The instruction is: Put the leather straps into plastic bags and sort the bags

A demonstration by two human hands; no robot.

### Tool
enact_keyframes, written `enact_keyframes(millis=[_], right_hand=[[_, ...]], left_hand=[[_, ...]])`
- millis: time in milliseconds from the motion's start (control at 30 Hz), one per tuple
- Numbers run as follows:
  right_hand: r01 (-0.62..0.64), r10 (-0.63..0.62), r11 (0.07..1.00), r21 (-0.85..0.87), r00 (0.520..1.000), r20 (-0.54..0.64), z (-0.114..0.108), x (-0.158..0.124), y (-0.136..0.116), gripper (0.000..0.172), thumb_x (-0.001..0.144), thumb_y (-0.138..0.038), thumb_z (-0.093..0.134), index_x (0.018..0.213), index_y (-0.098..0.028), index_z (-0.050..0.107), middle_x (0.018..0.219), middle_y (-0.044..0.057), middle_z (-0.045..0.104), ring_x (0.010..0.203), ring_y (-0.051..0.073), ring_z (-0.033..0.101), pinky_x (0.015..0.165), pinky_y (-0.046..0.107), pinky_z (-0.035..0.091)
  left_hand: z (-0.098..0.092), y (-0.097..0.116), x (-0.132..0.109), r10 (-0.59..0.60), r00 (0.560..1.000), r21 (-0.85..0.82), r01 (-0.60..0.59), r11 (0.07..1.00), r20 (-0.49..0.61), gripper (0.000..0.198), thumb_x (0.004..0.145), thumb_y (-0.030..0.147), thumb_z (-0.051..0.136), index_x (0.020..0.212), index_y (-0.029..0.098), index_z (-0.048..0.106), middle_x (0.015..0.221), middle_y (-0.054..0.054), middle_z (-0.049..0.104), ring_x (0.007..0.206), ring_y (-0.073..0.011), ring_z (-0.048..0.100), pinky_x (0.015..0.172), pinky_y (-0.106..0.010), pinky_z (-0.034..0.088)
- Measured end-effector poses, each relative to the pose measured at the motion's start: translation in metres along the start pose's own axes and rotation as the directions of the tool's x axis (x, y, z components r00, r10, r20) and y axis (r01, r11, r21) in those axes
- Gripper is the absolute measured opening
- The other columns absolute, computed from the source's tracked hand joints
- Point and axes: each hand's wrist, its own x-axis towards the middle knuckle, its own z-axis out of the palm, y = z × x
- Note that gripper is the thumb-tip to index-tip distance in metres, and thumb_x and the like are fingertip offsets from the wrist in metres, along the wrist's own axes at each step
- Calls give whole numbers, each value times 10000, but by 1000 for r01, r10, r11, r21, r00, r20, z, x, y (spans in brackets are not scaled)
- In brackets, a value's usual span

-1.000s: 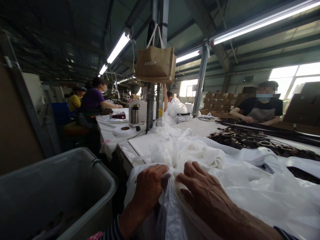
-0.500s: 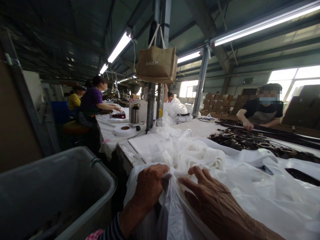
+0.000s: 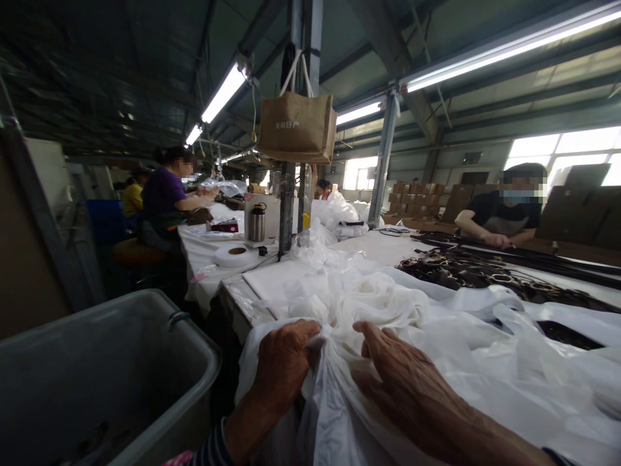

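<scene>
Right hand (image 3: 412,375) has shifted; white plastic fold (image 3: 328,395) runs lengthwise toward wearer.

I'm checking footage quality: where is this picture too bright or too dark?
Head view: the tube light and window glare white; head view: the inside of the grey bin sinks into shadow, contents unclear; head view: the white sheeting around the left hand shows pale highlights.

White table (image 3: 369,243): crumpled white plastic (image 3: 485,366) in front, dark straps (image 3: 449,270) behind
</scene>
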Motion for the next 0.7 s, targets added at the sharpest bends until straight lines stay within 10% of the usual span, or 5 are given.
enact_keyframes(millis=[467, 700], right_hand=[[-62, 72, 995, -78, 989, 128, -22, 52, -9, 230, 939, -323, 501, 949, -186, 685, 921, 99, 698, 875, 259, 642, 677, 340, 340], [178, -179, 968, -177, 984, 7, 7, 39, -11, 148, 908, -236, 525, 824, -190, 638, 1053, 107, 622, 1045, 305, 503, 901, 450, 329]], left_hand=[[-4, -4, 21, -126, 992, 94, 123, 988, 26, 300, 830, 59, 592, 897, 316, 732, 922, 76, 765, 938, -181, 702, 703, -273, 330], [-3, -7, 14, -54, 997, 56, 51, 997, 59, 170, 887, 129, 602, 800, 255, 675, 827, 48, 717, 868, -162, 681, 684, -268, 320]])
